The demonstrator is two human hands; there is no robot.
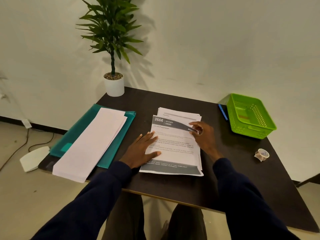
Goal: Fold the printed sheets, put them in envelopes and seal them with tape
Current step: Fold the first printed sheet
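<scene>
Head view: I see the left hand point(142, 150) flat with straight fingers, pressing the stack of printed sheets point(173, 154) at the middle of the table point(173, 187). The right hand point(203, 135) pinches the raised far right corner of the top sheet point(181, 125). I fear two sheets may lift together, since the edges lie fanned, or the stack may slide if the pressing weakens. The envelopes point(90, 144) wait at the left and the tape point(262, 154) at the right.

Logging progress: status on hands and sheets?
Left hand flat on top sheet. Right hand pinching its far corner, lifting off stack. Envelopes, tape untouched. Nothing in the way.
</scene>
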